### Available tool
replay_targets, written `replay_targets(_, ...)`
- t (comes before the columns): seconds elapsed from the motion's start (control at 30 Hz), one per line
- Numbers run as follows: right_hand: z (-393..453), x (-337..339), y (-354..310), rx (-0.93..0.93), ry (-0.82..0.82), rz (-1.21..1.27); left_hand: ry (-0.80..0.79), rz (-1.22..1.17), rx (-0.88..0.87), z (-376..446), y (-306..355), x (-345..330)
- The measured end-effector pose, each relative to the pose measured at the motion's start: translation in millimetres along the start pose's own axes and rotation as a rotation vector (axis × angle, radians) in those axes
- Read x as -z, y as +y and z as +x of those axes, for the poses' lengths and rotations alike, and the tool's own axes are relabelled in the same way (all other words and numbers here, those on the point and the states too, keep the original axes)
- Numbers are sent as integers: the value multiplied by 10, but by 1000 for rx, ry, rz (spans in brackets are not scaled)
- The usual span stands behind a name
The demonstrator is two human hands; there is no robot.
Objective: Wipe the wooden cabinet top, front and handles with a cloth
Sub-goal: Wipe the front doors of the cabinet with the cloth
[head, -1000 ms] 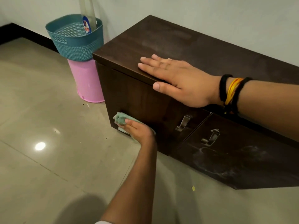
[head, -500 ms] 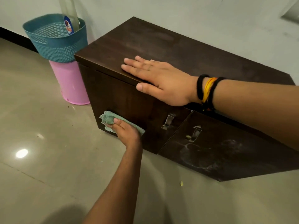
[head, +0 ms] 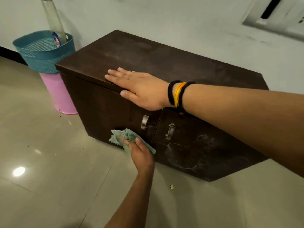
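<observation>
The cloth has slid rightward toward the handles, gripped in the left hand; right hand lies flat, fingers spread, on the cabinet.

Home room: tiled floor, cabinet.

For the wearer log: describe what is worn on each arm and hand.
Both forearms are bare, no sleeves or gloves. The right hand has three bands at the wrist: two thick black ones with a yellow-orange thread band between them. The left hand wears nothing visible, no rings on the fingers.
</observation>
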State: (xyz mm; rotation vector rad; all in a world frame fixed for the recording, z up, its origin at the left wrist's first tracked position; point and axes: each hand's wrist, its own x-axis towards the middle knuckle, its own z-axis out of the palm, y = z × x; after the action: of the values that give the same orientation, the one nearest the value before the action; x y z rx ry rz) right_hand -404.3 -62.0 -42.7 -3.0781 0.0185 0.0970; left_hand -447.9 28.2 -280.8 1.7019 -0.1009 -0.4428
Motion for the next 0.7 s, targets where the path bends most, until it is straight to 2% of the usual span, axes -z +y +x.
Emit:
replay_targets(0.1,-348,16,106,2,-13,29,8,47,10,-201,43,-65)
replay_targets(0.27,-1147,47,295,-80,-25,47,9,234,-130,-165,50,46)
replay_targets(0.43,-2017,2,484,-196,-37,64,12,279,-100,-245,68,69)
replay_targets(0.63,-2191,-32,554,-201,-38,36,-23,294,-189,-475,-3,-35)
replay_targets(0.7,-2200,-38,573,-193,-33,39,-114,352,-332,-625,-92,-87)
